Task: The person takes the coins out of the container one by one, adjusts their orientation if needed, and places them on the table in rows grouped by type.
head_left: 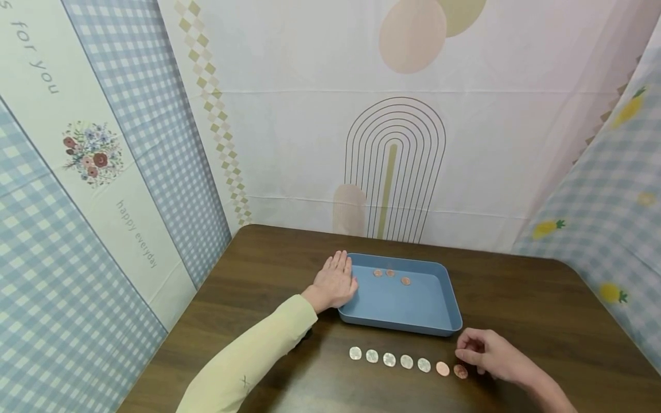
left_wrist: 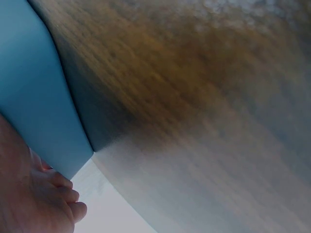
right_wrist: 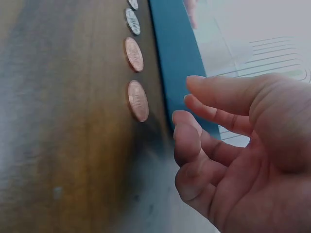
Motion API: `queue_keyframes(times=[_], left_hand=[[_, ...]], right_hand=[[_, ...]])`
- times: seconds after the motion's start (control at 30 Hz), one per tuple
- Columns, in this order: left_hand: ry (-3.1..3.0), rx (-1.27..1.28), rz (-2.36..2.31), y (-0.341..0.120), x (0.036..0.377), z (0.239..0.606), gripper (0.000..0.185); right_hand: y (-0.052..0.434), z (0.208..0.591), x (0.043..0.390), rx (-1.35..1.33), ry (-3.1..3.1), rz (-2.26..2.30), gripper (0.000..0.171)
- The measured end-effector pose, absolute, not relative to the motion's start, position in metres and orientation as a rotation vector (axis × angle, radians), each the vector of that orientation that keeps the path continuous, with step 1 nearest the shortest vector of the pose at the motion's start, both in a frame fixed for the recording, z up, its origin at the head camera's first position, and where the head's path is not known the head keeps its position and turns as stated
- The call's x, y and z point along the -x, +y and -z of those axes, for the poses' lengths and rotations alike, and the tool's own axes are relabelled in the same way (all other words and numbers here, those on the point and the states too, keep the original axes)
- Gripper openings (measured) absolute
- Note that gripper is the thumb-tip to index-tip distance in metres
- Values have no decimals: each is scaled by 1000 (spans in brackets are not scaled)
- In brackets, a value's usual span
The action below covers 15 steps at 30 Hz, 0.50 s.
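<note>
My left hand (head_left: 334, 282) rests on the left rim of a shallow blue tray (head_left: 408, 307), fingers straight and together. In the left wrist view its curved fingertips (left_wrist: 73, 201) show beside the tray's outer wall (left_wrist: 46, 92). Three copper coins (head_left: 389, 273) lie toward the back inside the tray. Just off the tray's near right corner, my right hand (head_left: 490, 353) hovers by the end copper coin (head_left: 461, 371) of a row. The right wrist view shows that hand's fingers (right_wrist: 187, 141) loosely bent, with nothing between them and the thumb. That coin (right_wrist: 138, 101) lies flat on the table.
In front of the tray, the row runs leftward with another copper coin (head_left: 442, 369) and several silver coins (head_left: 389, 359). All sit on a dark wooden table (head_left: 248, 321). A patterned cloth (head_left: 289, 143) hangs behind it, with checked cloths at both sides.
</note>
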<state>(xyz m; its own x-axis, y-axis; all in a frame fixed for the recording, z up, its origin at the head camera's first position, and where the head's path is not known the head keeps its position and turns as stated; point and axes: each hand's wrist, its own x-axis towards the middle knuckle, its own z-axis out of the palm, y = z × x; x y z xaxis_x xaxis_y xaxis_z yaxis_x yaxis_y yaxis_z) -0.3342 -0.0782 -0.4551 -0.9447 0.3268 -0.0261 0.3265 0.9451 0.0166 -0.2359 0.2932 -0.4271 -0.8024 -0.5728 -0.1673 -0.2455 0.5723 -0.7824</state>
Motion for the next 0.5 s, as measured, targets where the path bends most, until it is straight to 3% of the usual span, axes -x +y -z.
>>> queue_keyframes(times=[0.5], left_hand=[[3075, -518, -40, -79, 334, 456, 63]], right_hand=[[272, 408, 255, 634, 2495, 1013, 21]])
